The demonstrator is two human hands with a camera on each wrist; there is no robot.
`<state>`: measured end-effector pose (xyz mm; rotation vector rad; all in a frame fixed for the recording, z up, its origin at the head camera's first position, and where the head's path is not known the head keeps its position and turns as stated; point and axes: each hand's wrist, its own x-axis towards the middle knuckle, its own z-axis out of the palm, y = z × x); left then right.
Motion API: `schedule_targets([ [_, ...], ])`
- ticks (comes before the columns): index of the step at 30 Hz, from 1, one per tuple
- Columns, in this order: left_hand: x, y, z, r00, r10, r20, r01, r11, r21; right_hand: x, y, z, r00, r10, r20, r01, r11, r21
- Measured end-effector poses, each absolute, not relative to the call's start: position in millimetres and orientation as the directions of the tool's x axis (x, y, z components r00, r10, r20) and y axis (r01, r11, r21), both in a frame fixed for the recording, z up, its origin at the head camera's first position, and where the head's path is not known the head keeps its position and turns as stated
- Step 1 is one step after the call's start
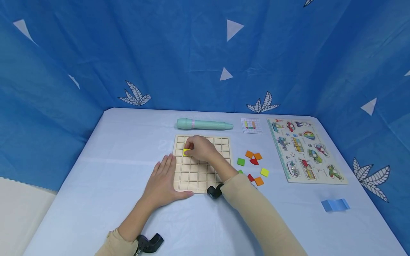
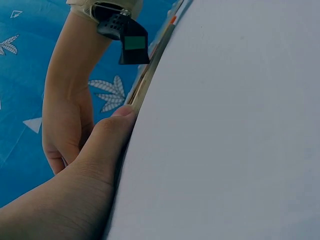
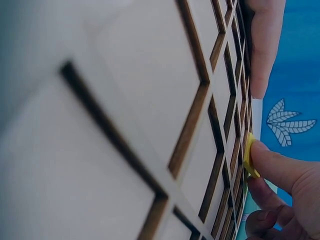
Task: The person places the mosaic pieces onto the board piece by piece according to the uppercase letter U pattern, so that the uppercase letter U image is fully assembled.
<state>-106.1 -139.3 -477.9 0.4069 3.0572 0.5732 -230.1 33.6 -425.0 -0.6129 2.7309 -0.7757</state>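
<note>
A square wooden grid board (image 1: 198, 176) lies on the table. Over its upper left part, my right hand (image 1: 201, 148) pinches a small yellow square tile (image 1: 186, 152) between thumb and fingers. The right wrist view shows that yellow tile (image 3: 249, 156) at the board's surface; whether it is seated in a cell cannot be seen. My left hand (image 1: 164, 181) lies flat with fingers extended along the board's left edge, its thumb (image 2: 112, 132) by the near edge. Part of the board is hidden under my right hand and forearm.
Loose tiles lie right of the board: an orange square (image 1: 249, 154), a green square (image 1: 241, 161), a yellow square (image 1: 264, 172) and several others. Behind stand a green marker-shaped tube (image 1: 205, 124) and a pattern card (image 1: 251, 126). A picture puzzle board (image 1: 307, 151) and folded blue piece (image 1: 335, 205) lie farther right.
</note>
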Motion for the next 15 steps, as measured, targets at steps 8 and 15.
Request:
schedule_targets([
  [8,-106.3,-139.3,-476.9,-0.966,0.254,0.044,0.252,0.897,0.363,-229.4,32.7,-422.3,-0.887,-0.447,-0.117,-0.327,0.785,-0.527],
  [15,-105.9,-139.3,-476.0,-0.967,0.254,0.036,0.249,0.9,0.358,-229.2,32.7,-420.9,-0.888,-0.44,-0.137,-0.317,0.8,-0.51],
])
